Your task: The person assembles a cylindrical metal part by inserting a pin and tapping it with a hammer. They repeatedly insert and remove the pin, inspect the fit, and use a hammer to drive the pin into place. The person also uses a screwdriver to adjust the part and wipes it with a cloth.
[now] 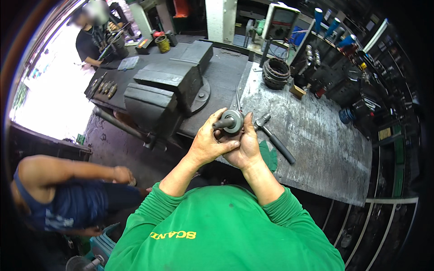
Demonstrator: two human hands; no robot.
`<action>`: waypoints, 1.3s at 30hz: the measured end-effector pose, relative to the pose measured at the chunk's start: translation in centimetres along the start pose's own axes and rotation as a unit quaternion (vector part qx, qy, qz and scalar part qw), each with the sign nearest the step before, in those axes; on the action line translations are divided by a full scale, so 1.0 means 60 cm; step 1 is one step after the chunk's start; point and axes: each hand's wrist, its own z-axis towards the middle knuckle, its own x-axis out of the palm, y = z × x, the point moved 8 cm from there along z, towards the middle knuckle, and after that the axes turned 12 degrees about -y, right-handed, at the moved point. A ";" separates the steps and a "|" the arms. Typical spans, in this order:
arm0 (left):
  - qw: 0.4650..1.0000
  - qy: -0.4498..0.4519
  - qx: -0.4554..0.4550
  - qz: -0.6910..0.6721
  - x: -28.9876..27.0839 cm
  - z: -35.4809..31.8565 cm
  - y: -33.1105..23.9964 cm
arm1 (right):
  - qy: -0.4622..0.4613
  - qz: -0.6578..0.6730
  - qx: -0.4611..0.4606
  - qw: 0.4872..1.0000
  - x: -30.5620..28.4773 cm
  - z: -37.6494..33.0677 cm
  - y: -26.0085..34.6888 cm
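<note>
A steel starter drive (233, 121), with a round collar and a short splined shaft, is held up between my two hands over the front edge of the bench. Its splined end points to the left. My left hand (204, 143) is closed round the shaft side, thumb toward the right palm. From the right, my right hand (246, 149) cups the collar with the thumb along its side; some of its fingers are hidden beneath. A ball-peen hammer (278, 143) with a dark handle lies on the metal benchtop (316, 149), beside a green cloth (267, 156).
A large bench vise (162, 81) stands at left. A ring-shaped motor housing (275, 73) and a small cardboard box (297, 91) sit farther back. Tools crowd the right-hand rack (334, 58). One person (68, 189) is close on my left; another (90, 43) works at the far left.
</note>
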 end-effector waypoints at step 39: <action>0.982 0.026 -0.181 0.046 0.036 0.077 0.200 | -0.313 -0.872 -0.308 0.216 -0.170 -0.031 0.279</action>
